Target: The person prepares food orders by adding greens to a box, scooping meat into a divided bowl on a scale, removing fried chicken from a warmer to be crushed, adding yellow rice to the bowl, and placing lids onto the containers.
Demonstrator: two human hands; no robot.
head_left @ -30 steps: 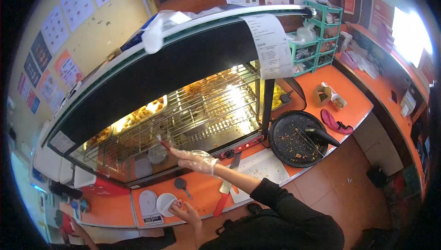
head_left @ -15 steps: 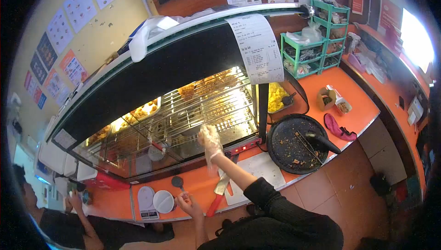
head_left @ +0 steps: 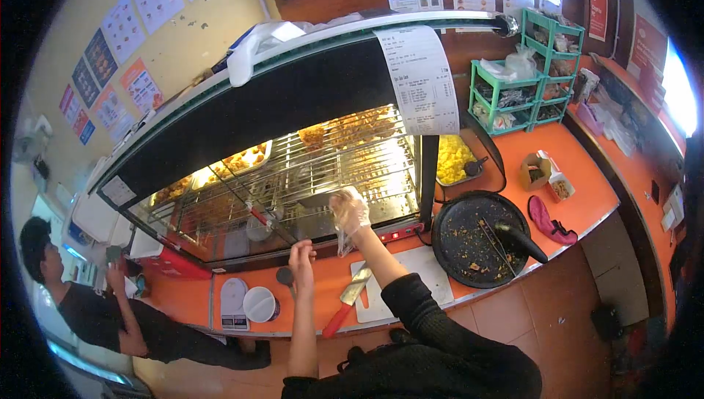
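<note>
My gloved right hand (head_left: 350, 212), in clear loose plastic, overlaps the lit interior of the display cabinet (head_left: 279, 105) above its lower front edge, towards the right corner. Its fingers are bent; I cannot tell whether they grasp anything. My bare left hand (head_left: 301, 263) is raised in front of the same edge, fingers curled, near the lower end of a red-marked door edge (head_left: 258, 216); contact cannot be judged. Inside the cabinet, a wire rack (head_left: 315, 171) carries browned food (head_left: 312, 136) at its rear, and a tray of golden pieces (head_left: 246, 158) lies towards the left end.

The cabinet stands on an orange countertop (head_left: 587, 160). Along the countertop's front edge, from left to right, are a scale (head_left: 235, 300), a white tub (head_left: 258, 304) just beside it, a dark scoop (head_left: 284, 276) near my left wrist, a red-handled knife (head_left: 356, 287) lying across the left edge of a white cutting board (head_left: 414, 278), and a round black pan (head_left: 462, 252) holding tongs. Near the countertop's right edge lies a pink cloth item (head_left: 548, 223), with an open carton (head_left: 535, 171) behind it. Beyond the cabinet's left end, another person (head_left: 95, 311) stands with one hand raised.
</note>
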